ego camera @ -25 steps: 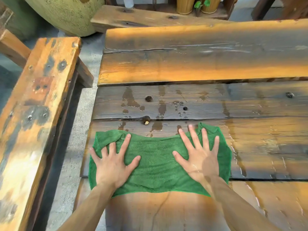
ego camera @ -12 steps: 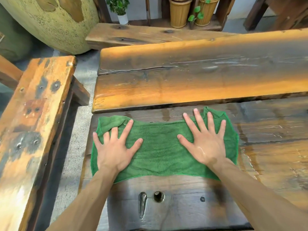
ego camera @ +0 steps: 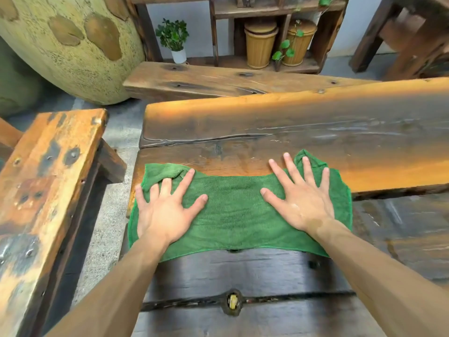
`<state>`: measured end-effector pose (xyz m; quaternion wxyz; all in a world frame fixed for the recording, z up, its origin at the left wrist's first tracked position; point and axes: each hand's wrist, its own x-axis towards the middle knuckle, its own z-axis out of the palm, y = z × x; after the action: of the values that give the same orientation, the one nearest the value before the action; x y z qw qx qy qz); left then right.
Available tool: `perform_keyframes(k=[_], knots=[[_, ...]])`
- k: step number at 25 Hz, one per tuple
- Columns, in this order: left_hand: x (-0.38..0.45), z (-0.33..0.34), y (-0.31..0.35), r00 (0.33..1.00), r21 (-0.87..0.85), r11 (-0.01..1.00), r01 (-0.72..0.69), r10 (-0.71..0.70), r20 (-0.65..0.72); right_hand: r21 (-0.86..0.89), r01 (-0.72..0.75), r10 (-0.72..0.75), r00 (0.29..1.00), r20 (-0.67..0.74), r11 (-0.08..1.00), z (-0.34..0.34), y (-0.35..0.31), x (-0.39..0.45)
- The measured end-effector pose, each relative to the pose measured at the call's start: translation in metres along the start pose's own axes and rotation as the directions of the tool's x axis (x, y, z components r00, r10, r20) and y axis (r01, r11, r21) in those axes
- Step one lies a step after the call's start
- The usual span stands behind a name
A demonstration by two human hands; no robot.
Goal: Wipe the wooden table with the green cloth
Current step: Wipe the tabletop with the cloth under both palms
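Observation:
The green cloth point(ego camera: 233, 210) lies spread flat across the left end of the wooden table point(ego camera: 267, 132), over the seam between an orange plank and a darker wet plank. My left hand point(ego camera: 167, 210) presses palm-down on the cloth's left part, fingers spread, with the cloth bunched at its fingertips. Palm-down on the right part rests my right hand point(ego camera: 301, 200), its fingertips reaching past the cloth's far edge onto bare wood.
A worn orange bench point(ego camera: 48, 181) runs along the left, across a strip of grey floor. Beyond the table lie another wooden bench point(ego camera: 218, 79), a huge speckled pot point(ego camera: 68, 45), a small potted plant point(ego camera: 173, 40) and woven baskets point(ego camera: 260, 45) on a shelf.
Both hands have pushed the cloth away from me, from the near planks up onto the far orange plank. The dark planks left behind look wet.

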<state>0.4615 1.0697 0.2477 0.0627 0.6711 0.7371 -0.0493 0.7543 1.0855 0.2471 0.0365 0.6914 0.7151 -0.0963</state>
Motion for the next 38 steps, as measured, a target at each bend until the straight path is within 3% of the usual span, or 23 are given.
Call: perform_keyframes(k=[12, 25, 29, 31, 33, 36, 38], knots=[[0.174, -0.018, -0.001, 0.998, -0.043, 0.999, -0.016, 0.014, -0.056, -0.004, -0.022, 0.022, 0.999, -0.040, 1.000, -0.023, -0.008, 0.161], [0.285, -0.038, 0.007, 0.999, -0.091, 0.996, 0.006, -0.011, -0.049, 0.001, -0.041, 0.041, 0.997, -0.069, 0.999, -0.037, -0.020, 0.289], [0.293, -0.036, 0.006, 0.991, -0.160, 0.986, 0.047, -0.067, -0.119, 0.090, -0.007, 0.030, 0.968, -0.250, 0.996, -0.040, -0.022, 0.293], [0.291, -0.037, 0.007, 0.980, -0.222, 0.975, 0.006, -0.050, -0.195, 0.139, 0.093, -0.020, 0.891, -0.454, 0.986, -0.043, -0.025, 0.279], [0.288, -0.036, 0.003, 0.954, -0.235, 0.967, -0.096, 0.021, -0.299, 0.088, 0.209, -0.133, 0.841, -0.524, 0.974, -0.045, -0.027, 0.269], [0.282, -0.034, -0.001, 0.912, -0.221, 0.948, -0.229, 0.130, -0.388, 0.133, 0.224, -0.162, 0.916, -0.366, 0.966, -0.046, -0.028, 0.266], [0.279, -0.034, 0.000, 0.930, -0.200, 0.938, -0.283, 0.217, -0.298, 0.125, 0.175, -0.145, 0.965, -0.218, 0.977, -0.046, -0.027, 0.271]])
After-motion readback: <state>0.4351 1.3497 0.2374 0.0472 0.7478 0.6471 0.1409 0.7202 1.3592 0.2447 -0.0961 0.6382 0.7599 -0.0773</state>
